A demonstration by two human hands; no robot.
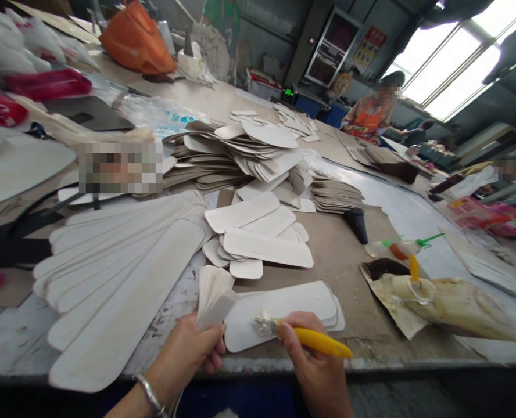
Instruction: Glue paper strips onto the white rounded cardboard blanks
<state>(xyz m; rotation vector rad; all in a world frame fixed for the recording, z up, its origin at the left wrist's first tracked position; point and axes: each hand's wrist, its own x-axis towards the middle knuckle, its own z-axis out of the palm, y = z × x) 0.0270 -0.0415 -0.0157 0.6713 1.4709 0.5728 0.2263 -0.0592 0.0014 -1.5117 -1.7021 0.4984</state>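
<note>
My right hand (314,360) grips a brush (321,341) by its yellow handle. The brush's whitish, clotted bristles rest on the top one of a few white rounded panels (284,305) near the table's front edge. My left hand (194,342), with a silver bangle at the wrist, pinches a fanned bundle of narrow white strips (214,296) just left of those panels. Beyond them lies a loose pile of short white panels (267,244). A wide fan of long white panels (127,290) spreads to the left.
At right, a stained yellowish plastic container (454,302) lies on its side with a yellow handle sticking out. Tall stacks of cut pieces (240,151) stand mid-table. A black cone-shaped object (356,225) and an orange bag (136,38) lie farther back. A person in an orange apron (366,119) is across the room.
</note>
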